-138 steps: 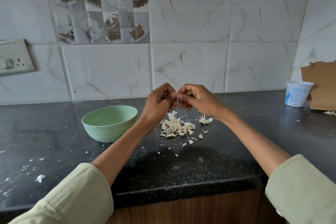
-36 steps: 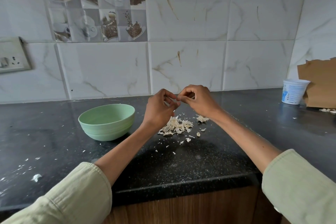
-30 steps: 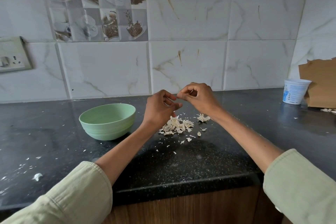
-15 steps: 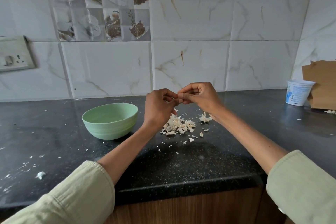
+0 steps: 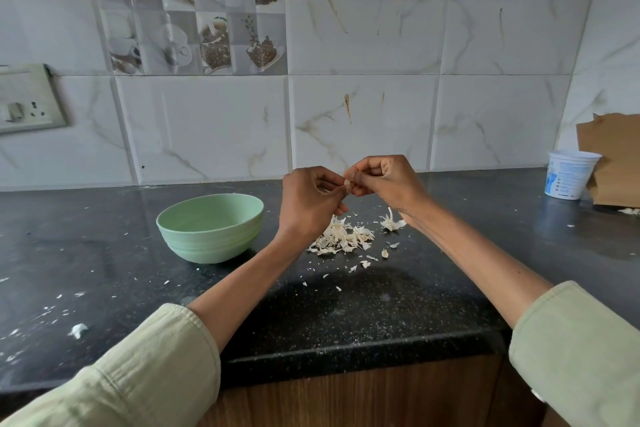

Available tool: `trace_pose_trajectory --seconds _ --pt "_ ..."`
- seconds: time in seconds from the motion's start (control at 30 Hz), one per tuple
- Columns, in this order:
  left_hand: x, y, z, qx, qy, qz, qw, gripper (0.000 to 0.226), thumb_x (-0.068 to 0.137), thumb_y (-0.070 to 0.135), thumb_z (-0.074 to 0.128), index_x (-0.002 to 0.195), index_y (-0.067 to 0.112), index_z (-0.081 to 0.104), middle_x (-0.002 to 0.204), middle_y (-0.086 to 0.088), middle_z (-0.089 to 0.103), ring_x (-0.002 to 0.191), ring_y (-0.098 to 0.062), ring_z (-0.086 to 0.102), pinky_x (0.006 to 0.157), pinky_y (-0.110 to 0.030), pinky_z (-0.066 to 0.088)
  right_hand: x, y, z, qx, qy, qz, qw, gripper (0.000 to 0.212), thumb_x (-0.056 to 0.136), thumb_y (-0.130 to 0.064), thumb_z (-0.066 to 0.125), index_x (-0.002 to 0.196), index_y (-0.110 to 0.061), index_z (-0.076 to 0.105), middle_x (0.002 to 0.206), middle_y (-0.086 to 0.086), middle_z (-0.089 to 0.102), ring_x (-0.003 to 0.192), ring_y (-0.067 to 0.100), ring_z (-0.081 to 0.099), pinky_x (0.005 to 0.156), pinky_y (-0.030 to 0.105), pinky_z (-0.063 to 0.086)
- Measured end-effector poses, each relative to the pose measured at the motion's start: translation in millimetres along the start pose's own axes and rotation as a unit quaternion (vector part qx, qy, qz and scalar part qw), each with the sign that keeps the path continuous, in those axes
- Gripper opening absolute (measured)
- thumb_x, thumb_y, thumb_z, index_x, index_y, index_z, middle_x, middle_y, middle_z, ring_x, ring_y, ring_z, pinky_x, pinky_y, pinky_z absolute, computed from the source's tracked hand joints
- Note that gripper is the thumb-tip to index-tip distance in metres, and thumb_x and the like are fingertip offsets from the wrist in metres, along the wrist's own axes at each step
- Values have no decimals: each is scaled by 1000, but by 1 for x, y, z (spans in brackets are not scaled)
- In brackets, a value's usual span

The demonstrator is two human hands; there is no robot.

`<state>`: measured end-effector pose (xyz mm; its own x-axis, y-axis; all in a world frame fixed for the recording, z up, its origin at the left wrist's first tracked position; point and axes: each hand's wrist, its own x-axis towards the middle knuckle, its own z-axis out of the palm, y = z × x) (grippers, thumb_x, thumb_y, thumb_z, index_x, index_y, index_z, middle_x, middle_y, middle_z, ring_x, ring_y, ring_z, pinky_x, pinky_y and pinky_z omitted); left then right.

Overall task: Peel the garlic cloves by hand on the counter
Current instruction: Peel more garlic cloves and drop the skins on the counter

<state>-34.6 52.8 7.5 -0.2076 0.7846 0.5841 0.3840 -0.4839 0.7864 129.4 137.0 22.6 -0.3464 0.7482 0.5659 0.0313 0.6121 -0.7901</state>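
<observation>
Garlic clove pinched between both hands above the bench

A small pale garlic clove, mostly hidden, sits between the fingertips of the left hand and right hand, both curled around it, raised over the peel pile beside a green bowl.
</observation>
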Motion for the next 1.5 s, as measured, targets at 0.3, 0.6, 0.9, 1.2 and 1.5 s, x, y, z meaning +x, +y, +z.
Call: trace_pose_trajectory --seconds 0.3,0.6,0.9,1.2,1.5 --pt "2 -6 -3 -22 -14 -3 1000 11 91 11 83 96 5 75 77 -12 77 64 -25 78 64 -36 65 -1 -1 7 -6 18 15 1000 23 91 -10 79 105 9 76 80 13 78 66 15 74 69 23 63" --pt "6 -10 -5 31 -1 3 1000 13 98 17 73 98 8 64 90 -13 74 59 -24 75 62 -49 65 -3 2 -1 -238 -15 -46 970 20 108 -16 60 102 -16 79 75 -3 78 68 14 74 66 26 59" --pt "7 -17 -3 203 -48 87 974 11 105 33 52 95 30 49 83 3 72 63 -24 69 62 -49 59 -10 -10 9 -262 -84 -43 960 22 106 -37 61 100 -20 71 83 -3 73 75 16 69 73 32 52" --pt "6 -14 -4 213 -88 109 967 12 104 26 49 95 23 55 75 2 72 56 -23 65 57 -51 57 -10 -6 9 -242 -116 -30 963 35 111 -27 52 85 -7 65 72 14 64 63 18 52 66 38 41" --pt "5 -10 -2 93 -105 56 988 7 98 18 68 101 14 62 84 -3 73 63 -21 72 49 -20 46 -6 2 7 -278 -55 -49 958 40 107 -21 57 69 -10 62 59 -1 62 53 9 49 58 32 39"
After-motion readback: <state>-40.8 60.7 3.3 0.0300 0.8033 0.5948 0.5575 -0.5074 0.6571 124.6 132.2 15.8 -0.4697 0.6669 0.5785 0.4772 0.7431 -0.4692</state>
